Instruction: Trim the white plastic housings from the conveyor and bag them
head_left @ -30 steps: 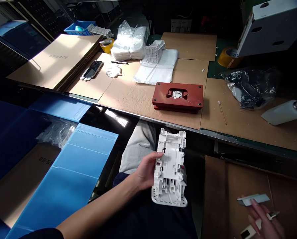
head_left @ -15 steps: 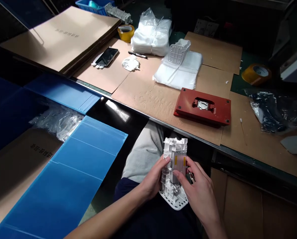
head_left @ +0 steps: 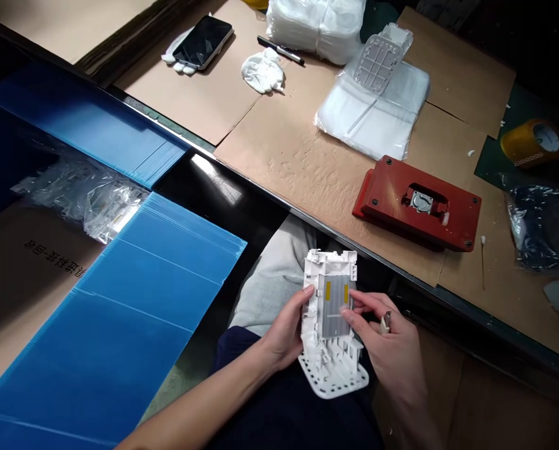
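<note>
My left hand (head_left: 286, 331) grips the left side of a white moulded plastic housing (head_left: 317, 356), which I hold over my lap. A grey rectangular plate (head_left: 335, 306) with two yellow strips lies on the housing's upper face. The fingertips of my right hand (head_left: 386, 344) touch the plate's right edge. A small cream-coloured piece (head_left: 385, 323) sits between that hand's fingers. The housing's perforated lower flange (head_left: 338, 384) sticks out below my hands.
Beyond the bench edge, a red mould block (head_left: 417, 203) sits on cardboard sheets (head_left: 288, 150). A phone (head_left: 203, 42), white gloves (head_left: 263, 70), a pen (head_left: 280, 50) and plastic bags (head_left: 370, 115) lie further back. A blue corrugated sheet (head_left: 120, 312) spreads to my left.
My right hand has come in from the lower right to the housing. The grey plate now lies on the housing, which has turned to face up. The view has tilted down and shifted.
</note>
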A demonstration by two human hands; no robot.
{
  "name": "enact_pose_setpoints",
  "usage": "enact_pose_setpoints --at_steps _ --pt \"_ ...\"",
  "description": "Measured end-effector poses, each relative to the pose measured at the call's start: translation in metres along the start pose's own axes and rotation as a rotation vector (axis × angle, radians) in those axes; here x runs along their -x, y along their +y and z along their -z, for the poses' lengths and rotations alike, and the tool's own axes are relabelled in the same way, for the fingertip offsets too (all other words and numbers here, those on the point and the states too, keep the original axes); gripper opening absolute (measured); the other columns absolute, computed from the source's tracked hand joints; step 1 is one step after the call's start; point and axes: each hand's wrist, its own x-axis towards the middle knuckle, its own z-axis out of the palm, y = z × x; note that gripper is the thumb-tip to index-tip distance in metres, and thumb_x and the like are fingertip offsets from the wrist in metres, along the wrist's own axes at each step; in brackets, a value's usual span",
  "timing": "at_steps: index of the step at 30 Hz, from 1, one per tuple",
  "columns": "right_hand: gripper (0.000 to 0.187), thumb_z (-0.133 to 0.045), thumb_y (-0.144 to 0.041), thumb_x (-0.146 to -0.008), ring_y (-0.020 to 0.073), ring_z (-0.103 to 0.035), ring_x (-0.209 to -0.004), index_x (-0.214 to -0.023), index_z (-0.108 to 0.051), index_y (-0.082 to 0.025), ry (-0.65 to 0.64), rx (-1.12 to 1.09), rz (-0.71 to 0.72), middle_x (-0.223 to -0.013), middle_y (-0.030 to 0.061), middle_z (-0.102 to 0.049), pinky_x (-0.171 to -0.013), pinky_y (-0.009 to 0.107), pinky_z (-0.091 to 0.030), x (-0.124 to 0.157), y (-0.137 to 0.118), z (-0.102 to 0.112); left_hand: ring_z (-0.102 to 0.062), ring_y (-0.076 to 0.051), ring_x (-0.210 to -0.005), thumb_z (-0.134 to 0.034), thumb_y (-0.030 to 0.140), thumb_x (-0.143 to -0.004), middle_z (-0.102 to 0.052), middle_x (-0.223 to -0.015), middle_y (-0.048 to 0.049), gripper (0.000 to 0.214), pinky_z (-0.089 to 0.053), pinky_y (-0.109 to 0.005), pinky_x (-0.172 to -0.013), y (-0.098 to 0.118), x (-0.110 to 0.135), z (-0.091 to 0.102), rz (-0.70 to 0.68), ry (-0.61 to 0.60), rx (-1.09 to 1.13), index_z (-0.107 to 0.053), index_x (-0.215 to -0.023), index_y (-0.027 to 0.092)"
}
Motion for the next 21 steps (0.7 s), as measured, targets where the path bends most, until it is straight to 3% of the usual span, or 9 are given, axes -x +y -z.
enact_pose_setpoints --at_steps 3,6,8,11,14,16,21 --pt "0.059 -0.086 -0.043 -0.07 0.0234 -0.065 -0.098 -0.124 -0.069 -0.025 -0.052 -0.084 -0.083 -0.114 0.0086 -0.067 -0.065 0.028 -0.058 -0.007 0.001 -0.001 -0.067 -0.034 -0.112 -0.053 0.05 -0.093 -0.076 -0.109 -0.0161 0.053 -0.049 -0.044 -0.102 0.006 0.0 0.004 0.047 -0.047 0.049 -0.067 -0.124 0.009" --pt "0.064 -0.084 -0.047 -0.072 0.0292 -0.068 -0.105 -0.128 -0.066 -0.021 -0.363 -0.362 -0.224 -0.115 0.0115 -0.072 -0.08 0.038 -0.061 -0.013 0.0 -0.003 -0.068 -0.036 -0.11 -0.053 0.057 -0.09 -0.075 -0.111 -0.0179 0.061 -0.049 -0.048 -0.101 0.01 -0.002 0.007 0.135 -0.11 0.07 -0.065 -0.125 0.008" --pt "0.058 -0.082 -0.051 -0.074 0.0324 -0.07 -0.104 -0.119 -0.071 -0.017 -0.476 -0.445 -0.273 -0.111 0.0136 -0.075 -0.084 0.043 -0.06 -0.015 -0.001 -0.006 -0.067 -0.037 -0.112 -0.051 0.059 -0.09 -0.073 -0.116 -0.0187 0.064 -0.049 -0.048 -0.101 0.013 -0.002 0.009 0.15 -0.108 0.032 -0.062 -0.128 0.009" --pt "0.052 -0.082 -0.047 -0.075 0.0328 -0.071 -0.103 -0.115 -0.072 -0.016 -0.403 -0.429 -0.246 -0.111 0.0133 -0.076 -0.087 0.045 -0.06 -0.014 0.001 -0.013 -0.063 -0.035 -0.119 -0.062 0.053 -0.089 -0.066 -0.131 -0.0157 0.064 -0.049 -0.045 -0.101 0.018 0.002 0.01 0.023 -0.042 -0.22 -0.049 -0.14 0.016" --pt "0.049 -0.08 -0.041 -0.08 0.0311 -0.072 -0.104 -0.121 -0.07 -0.017 -0.353 -0.334 -0.241 -0.118 0.0127 -0.074 -0.085 0.041 -0.061 -0.008 0.006 -0.02 -0.058 -0.032 -0.125 -0.083 0.033 -0.075 -0.059 -0.14 -0.0117 0.092 -0.045 -0.041 -0.106 0.021 0.011 0.011 -0.133 0.037 -0.668 -0.031 -0.15 0.024" --pt "0.051 -0.077 -0.04 -0.082 0.03 -0.073 -0.101 -0.127 -0.067 -0.018 -0.36 -0.293 -0.255 -0.121 0.0124 -0.073 -0.08 0.039 -0.062 -0.002 0.008 -0.022 -0.055 -0.03 -0.129 -0.086 0.024 -0.07 -0.056 -0.144 -0.0106 0.104 -0.043 -0.039 -0.108 0.02 0.016 0.012 -0.19 0.092 -0.863 -0.023 -0.153 0.026" --pt "0.049 -0.075 -0.035 -0.083 0.0266 -0.074 -0.095 -0.129 -0.065 -0.021 -0.391 -0.184 -0.264 -0.122 0.0087 -0.073 -0.08 0.037 -0.062 0.018 0.01 -0.022 -0.062 -0.027 -0.119 -0.079 0.021 -0.076 -0.061 -0.136 -0.0087 0.092 -0.05 -0.034 -0.099 0.012 0.028 0.014 -0.186 0.099 -0.922 -0.027 -0.152 0.026"
